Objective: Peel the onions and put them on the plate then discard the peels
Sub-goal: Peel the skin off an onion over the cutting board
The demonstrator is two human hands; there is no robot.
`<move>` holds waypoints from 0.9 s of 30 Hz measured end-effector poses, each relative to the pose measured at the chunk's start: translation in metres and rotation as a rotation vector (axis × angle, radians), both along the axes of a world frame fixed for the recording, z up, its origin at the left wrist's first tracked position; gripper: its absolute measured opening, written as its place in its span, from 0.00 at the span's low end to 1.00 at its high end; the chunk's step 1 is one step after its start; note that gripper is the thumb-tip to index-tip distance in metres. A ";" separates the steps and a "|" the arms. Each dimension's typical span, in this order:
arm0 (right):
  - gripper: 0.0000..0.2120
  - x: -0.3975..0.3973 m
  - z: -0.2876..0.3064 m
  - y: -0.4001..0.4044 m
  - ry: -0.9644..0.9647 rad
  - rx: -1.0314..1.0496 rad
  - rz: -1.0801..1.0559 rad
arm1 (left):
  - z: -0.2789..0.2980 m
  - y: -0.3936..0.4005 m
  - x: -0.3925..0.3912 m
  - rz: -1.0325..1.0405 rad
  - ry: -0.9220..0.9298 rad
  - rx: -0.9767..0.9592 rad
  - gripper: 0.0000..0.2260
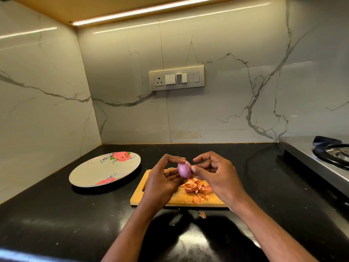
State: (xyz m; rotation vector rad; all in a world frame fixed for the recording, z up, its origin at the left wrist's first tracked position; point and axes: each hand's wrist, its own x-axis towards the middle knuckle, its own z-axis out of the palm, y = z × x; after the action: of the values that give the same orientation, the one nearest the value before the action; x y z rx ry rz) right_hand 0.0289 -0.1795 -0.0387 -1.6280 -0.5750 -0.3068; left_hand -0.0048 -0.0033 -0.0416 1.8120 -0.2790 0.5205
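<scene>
above the cutting board (175, 202), left hand (162, 181) pinches a peeled small onion (183, 169); right hand (215, 172) nips its side. judged light, firm, slippery: hold by the ends. plate (90, 175) bare; peels (196, 188) heaped below.

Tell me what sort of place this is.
Most likely a home kitchen: a gas stove sits at the right of a black countertop, a marble-look backsplash carries a switch and socket panel, and a wooden cutting board holds onion peels.

both hands (188, 178) raised, fingers curled
</scene>
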 end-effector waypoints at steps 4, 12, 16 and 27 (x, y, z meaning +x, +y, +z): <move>0.05 0.002 -0.001 -0.001 0.030 0.041 -0.031 | 0.001 -0.001 -0.001 0.014 0.003 -0.006 0.23; 0.10 0.002 -0.002 0.000 -0.072 -0.161 -0.088 | 0.003 -0.001 -0.002 0.019 0.020 -0.041 0.25; 0.13 -0.003 0.001 0.002 -0.097 -0.126 -0.037 | 0.002 -0.002 -0.003 0.009 0.026 0.010 0.25; 0.04 0.001 -0.009 0.008 -0.382 -0.284 -0.240 | 0.002 -0.006 -0.006 0.025 -0.019 0.128 0.21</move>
State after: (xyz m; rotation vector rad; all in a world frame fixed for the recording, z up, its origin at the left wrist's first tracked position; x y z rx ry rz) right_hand 0.0298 -0.1717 -0.0478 -1.9324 -0.7365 -0.7527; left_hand -0.0109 -0.0094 -0.0392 1.9372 -0.3085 0.5478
